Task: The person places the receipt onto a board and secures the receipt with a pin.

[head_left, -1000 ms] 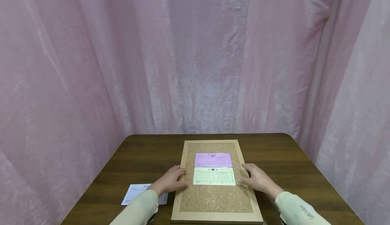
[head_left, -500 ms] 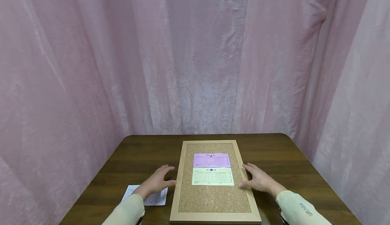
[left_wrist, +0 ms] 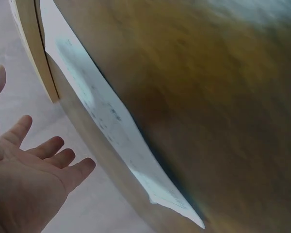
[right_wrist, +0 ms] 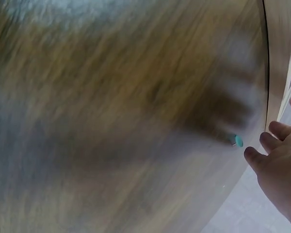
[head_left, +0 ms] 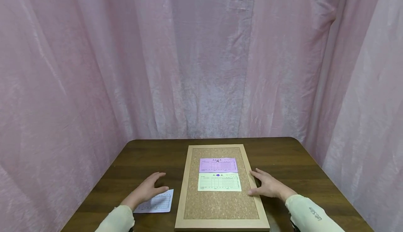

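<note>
A cork board (head_left: 220, 207) with a pale wooden frame lies on the table. Pinned to it are a purple form (head_left: 218, 165) and, just below, a light green form (head_left: 219, 183) with a purple pin (head_left: 218, 175) near its top. My left hand (head_left: 146, 190), fingers spread and holding nothing, hovers over a whitish form (head_left: 162, 202) left of the board, hiding part of it. The left wrist view shows this form (left_wrist: 102, 111) lying apart from the palm. My right hand (head_left: 269, 186) rests at the board's right edge, thumb on the frame and fingers extended.
In the right wrist view a teal push pin (right_wrist: 238, 141) lies on the table near my right fingertips. The dark wooden table (head_left: 151, 155) has rounded far corners. Pink curtains (head_left: 207, 67) hang close behind and along both sides.
My left hand has left the board's left edge and moved left and nearer, over the whitish form. The right hand has stayed at the right edge.
</note>
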`<state>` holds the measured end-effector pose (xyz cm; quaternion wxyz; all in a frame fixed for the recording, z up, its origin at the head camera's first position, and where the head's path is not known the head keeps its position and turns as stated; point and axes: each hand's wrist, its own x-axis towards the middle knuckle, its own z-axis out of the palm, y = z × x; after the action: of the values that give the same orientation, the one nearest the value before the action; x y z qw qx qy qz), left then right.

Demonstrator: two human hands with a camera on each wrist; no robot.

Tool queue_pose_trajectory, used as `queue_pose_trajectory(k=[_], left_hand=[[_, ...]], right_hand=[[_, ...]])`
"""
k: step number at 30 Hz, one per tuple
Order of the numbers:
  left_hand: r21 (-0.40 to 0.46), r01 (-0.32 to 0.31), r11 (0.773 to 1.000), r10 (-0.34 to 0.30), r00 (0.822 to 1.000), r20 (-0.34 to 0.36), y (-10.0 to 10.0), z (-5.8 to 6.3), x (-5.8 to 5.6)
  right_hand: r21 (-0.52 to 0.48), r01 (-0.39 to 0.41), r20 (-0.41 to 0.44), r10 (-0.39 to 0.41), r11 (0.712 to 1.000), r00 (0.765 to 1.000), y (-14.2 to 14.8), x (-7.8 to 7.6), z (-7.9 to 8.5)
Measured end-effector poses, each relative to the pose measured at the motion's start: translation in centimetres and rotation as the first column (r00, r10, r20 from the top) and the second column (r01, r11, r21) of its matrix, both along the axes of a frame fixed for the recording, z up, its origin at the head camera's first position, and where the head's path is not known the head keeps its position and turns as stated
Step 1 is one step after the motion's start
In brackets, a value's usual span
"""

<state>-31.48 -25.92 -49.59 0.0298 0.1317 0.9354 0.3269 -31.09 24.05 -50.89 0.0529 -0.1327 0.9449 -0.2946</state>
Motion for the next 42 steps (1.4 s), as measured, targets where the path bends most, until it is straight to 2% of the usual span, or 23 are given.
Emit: queue_pose_trajectory(k=[4,10,21,31,42], left_hand=[[-0.004,-0.026,1.000,0.026,1.000,-0.005,-1.0,-0.4,0.0],[0.005,-0.052,0.999,0.052,0.998,0.018,-2.2,-0.5,0.2],[0.003,-0.077,0.997,0.077,0.997,0.019,-3.4,-0.9,0.3],[-0.018,-0.095,0.995,0.095,0.995,0.043,-4.4,-0.5,0.3],[-0.032,-0.120,0.992,0.121,0.991,0.051,-6.9,-0.3,0.4]], right_hand=[[-0.010,-0.016,-0.013,0.016,1.000,1.000,0.3,-0.1,0.0],[-0.019,-0.020,-0.003,0.020,1.000,1.000,0.4,-0.2,0.0],[-0.041,-0.033,0.011,0.033,0.999,0.999,0.8,-0.2,-0.3],[-0.041,-0.029,0.026,0.030,0.999,0.999,1.0,-0.4,-0.5],[-0.052,-0.015,0.042,0.017,0.999,0.999,0.9,-0.4,-0.6]])
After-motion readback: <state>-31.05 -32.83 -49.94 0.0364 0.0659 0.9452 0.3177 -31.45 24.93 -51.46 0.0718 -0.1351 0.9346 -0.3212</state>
